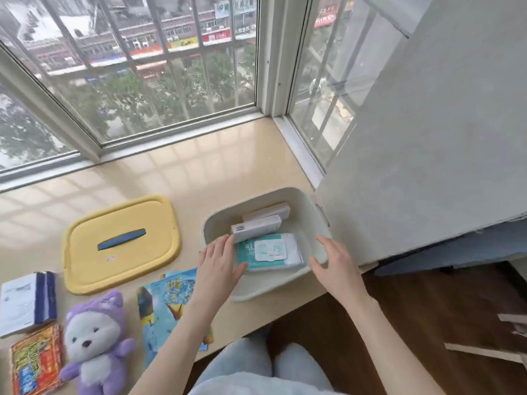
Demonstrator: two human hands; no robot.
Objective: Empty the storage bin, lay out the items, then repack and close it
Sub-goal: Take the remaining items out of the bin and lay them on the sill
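Hands flank a pack of wipes (271, 252) lying flat in the near half of an open cream storage bin (309, 220) on a beige window ledge (199, 166). The left hand (221, 262) reaches in over the bin's left wall, its fingers (225, 240) straight and together, tips just beside the end of a pale carton (256, 228), thumb at the pack's near left corner. The right hand (335, 265) hovers over the bin's right wall, fingers (323, 242) loosely spread and holding nothing, thumb near the pack's right edge; whether it touches the bin cannot be told. A second pale carton (268, 212) lies behind the first, towards the bin's far wall. The yellow lid (122, 260), with its blue handle (121, 239), rests flat on the ledge left of the bin. Nearer the person lie blue printed paper packs (168, 303), a purple plush toy (97, 343), a white-and-blue box (27, 303) and a red printed packet (37, 363), all outside the bin.
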